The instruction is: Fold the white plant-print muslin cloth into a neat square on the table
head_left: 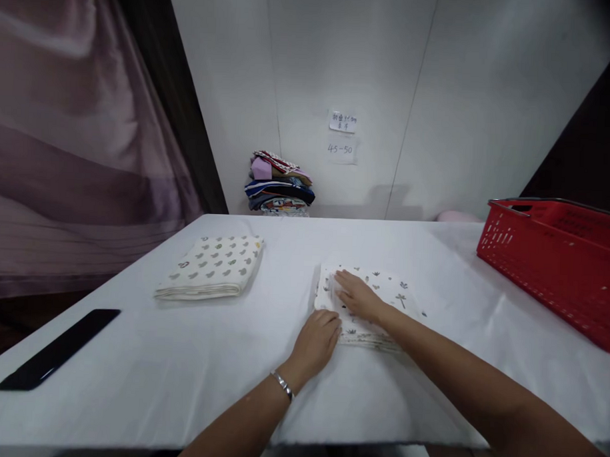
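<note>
A folded white cloth point(390, 291) printed with small palm trees and other motifs lies in front of me, its layered edges showing at the front. My right hand point(360, 297) rests flat on top of it, near its left side, fingers stretched out and slightly apart. At the near left corner of the cloth is my left hand point(317, 339), with its fingers curled and pressed together against the edge. The left thumb is hidden. A silver bracelet point(282, 384) circles my left wrist.
Another folded cloth point(216, 265), with grey-green motifs, lies at left on the white-covered table point(230, 379). Nearer is a flat black strip point(61, 346). A red perforated basket point(554, 264) stands at right. A pile of folded fabrics point(280, 184) rises behind the table's far edge.
</note>
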Demonstrator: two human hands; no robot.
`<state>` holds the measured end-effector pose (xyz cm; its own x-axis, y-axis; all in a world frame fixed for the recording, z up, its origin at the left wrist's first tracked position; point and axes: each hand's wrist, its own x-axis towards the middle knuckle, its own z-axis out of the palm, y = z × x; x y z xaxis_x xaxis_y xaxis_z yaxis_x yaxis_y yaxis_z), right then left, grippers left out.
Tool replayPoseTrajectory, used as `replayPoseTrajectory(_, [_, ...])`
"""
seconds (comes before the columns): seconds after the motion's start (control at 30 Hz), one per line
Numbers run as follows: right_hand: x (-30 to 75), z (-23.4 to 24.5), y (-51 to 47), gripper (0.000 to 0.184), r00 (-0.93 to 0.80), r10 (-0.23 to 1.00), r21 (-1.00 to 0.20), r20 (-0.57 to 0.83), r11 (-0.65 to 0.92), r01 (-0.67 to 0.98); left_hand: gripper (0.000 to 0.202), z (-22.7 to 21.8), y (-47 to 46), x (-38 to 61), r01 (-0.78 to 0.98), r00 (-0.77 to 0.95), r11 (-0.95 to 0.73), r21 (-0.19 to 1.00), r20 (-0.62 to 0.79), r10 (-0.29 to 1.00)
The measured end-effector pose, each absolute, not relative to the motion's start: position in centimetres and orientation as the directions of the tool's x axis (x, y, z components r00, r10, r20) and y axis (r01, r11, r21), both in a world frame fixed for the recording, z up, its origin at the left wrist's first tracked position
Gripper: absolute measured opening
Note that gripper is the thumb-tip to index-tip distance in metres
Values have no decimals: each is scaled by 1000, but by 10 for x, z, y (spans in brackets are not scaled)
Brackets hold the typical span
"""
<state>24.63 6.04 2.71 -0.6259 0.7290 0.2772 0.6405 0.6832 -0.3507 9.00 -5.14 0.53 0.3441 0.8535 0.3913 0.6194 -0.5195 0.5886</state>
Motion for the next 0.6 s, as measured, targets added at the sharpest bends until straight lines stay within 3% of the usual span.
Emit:
replayPoseTrajectory(0.13, [196, 21, 91, 57, -613, 781, -326, 125, 615, 718, 33, -5, -53, 88, 604, 301, -474, 641, 367, 880])
replayPoseTrajectory(0.2, [183, 13, 98, 59, -617, 783, -302, 77, 608, 734, 46, -11, -54, 87, 667, 334, -481, 569, 349, 876])
replayPoseTrajectory(0.37, [177, 1, 99, 61, -622, 778, -247, 92, 622, 743, 68, -21, -53, 86, 801, 457, -540, 259, 318, 830])
replayPoseTrajectory(0.6, [169, 11, 107, 66, -606, 795, -275, -13, 580, 767, 71, -26, -50, 86, 818, 488, -556, 149, 334, 807])
